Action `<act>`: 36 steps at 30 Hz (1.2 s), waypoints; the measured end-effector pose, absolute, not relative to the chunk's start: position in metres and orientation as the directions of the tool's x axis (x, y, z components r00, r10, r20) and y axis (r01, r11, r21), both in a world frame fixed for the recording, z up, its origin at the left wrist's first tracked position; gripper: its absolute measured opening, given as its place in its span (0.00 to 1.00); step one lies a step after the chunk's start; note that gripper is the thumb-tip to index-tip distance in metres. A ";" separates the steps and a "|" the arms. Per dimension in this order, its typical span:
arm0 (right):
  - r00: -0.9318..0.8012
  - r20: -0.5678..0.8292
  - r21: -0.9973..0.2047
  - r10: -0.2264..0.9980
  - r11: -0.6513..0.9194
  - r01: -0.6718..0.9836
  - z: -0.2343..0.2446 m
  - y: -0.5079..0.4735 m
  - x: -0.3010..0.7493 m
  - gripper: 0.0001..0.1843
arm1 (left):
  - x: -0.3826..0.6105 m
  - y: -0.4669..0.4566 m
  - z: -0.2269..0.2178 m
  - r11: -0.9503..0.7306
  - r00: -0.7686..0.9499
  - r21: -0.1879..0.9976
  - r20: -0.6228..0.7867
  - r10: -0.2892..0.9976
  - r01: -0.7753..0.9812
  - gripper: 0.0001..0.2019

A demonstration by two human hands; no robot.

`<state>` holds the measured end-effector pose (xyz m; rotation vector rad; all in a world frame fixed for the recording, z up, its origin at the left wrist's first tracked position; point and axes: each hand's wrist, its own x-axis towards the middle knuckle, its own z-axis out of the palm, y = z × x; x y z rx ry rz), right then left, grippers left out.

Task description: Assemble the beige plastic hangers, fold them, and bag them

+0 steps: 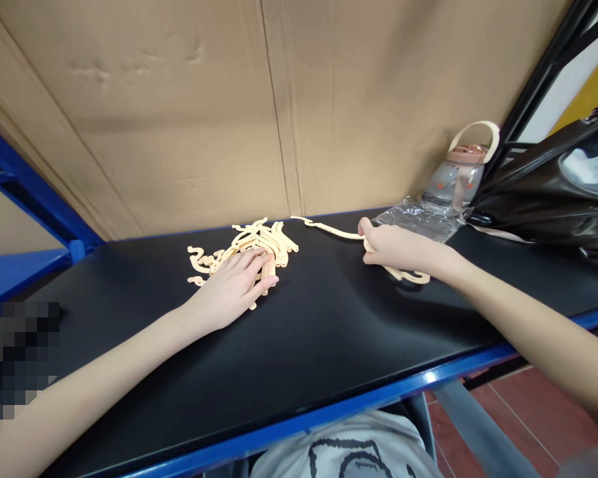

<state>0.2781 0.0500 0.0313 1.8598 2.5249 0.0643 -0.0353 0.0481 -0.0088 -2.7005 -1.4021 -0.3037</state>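
Left hand [235, 279] palm down on the near side of the pile of cream pieces [282, 249], fingers loosely extended, thumb held apart; pieces visible beyond the fingertips, to the left of the knuckles and between thumb and forefinger; contact beneath the palm hidden. Right hand [393, 245] well to the right of the pile, thumb and fingers closed in a pinch on a cream strand [336, 232]; exact grip partly masked by the hand itself.

Cardboard panel [179, 119], upright behind the pile. Black tabletop [303, 332] beneath the pile, edged in blue. Dark bag [543, 192], far to the right of the pile. Clear bottle [451, 182] with pinkish lid and pale handle, beyond and to the right of the pile. Crumpled clear plastic [421, 216], likewise to the right of the pile.

Pile: matte, pale cream, loosely tangled; straighter lengths bunched toward the right, tighter curls scattered at the left. Strand: slender, gently bowed, with a small bump near the far end; extending from just beyond the pile's right edge to the right hand. Curved length [418, 278] also to the right of the pile, emerging from under the right hand; continuity with the strand hidden. Single pieces: thin, rod-like, some S-shaped, with rounded ends.
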 end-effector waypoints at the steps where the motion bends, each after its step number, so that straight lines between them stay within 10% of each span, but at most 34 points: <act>1: -0.313 0.058 0.009 0.948 0.313 0.950 0.032 0.049 0.278 0.17 | -0.035 0.048 -0.009 -0.579 0.563 0.012 0.214 0.798 0.815 0.32; 9: -0.371 0.436 0.169 0.820 0.330 0.929 0.048 0.029 0.260 0.17 | -0.035 0.049 -0.004 -0.496 0.446 -0.048 0.519 0.729 0.867 0.29; 14: -0.540 0.594 0.252 0.596 0.500 0.829 0.046 0.028 0.259 0.12 | -0.038 0.057 0.003 -0.384 -0.113 0.695 0.555 0.824 0.608 0.33; 17: -0.567 0.625 0.288 0.537 0.516 0.807 0.043 0.030 0.261 0.10 | -0.038 0.060 0.005 -0.310 -0.295 0.868 0.435 0.851 0.387 0.30; 27: -0.619 0.547 0.276 0.564 0.576 0.769 0.039 0.035 0.263 0.10 | -0.036 0.055 0.023 -0.153 -0.442 0.986 0.108 0.891 -0.068 0.17; 36: -0.650 0.462 0.322 0.603 0.569 0.757 0.039 0.028 0.255 0.22 | -0.028 0.045 0.024 -0.153 -0.335 0.983 0.112 0.936 -0.098 0.14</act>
